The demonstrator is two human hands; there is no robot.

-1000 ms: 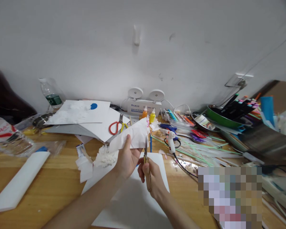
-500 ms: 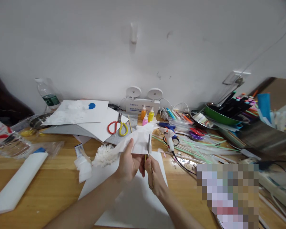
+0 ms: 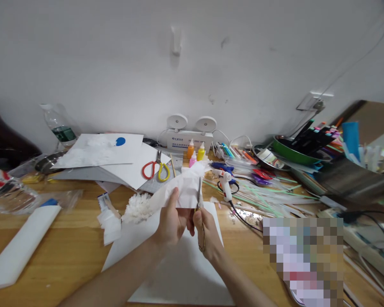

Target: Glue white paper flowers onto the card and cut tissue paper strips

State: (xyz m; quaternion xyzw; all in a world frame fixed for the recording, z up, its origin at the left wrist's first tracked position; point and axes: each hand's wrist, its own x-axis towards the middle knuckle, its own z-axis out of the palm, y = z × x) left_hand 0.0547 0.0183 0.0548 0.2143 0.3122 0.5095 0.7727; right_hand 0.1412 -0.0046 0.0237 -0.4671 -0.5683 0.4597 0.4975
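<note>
My left hand (image 3: 173,219) pinches a strip of thin white paper (image 3: 187,189), thumb on top and fingers beneath. In my right hand (image 3: 209,232) is a pair of scissors (image 3: 199,194), its handle loops around my fingers and its blades upright at the paper's right edge. Whether the blades are parted is too small to tell. Below both hands lies a large white sheet (image 3: 182,268) on the wooden table. A ruffled bunch of white paper pieces (image 3: 137,208) sits left of my left hand, touching the sheet's upper edge.
Red-and-yellow-handled scissors (image 3: 158,164) lie on stacked white boards (image 3: 124,172) behind. A glue gun (image 3: 225,185) with its cord stands to the right, near scattered sticks (image 3: 272,198). Paint bottles (image 3: 192,151) stand by the wall. A folded white roll (image 3: 24,247) lies left.
The view has shifted slightly, so the background sits a little further left. Both hands keep their hold on the paper and scissors, with hardly any movement.
</note>
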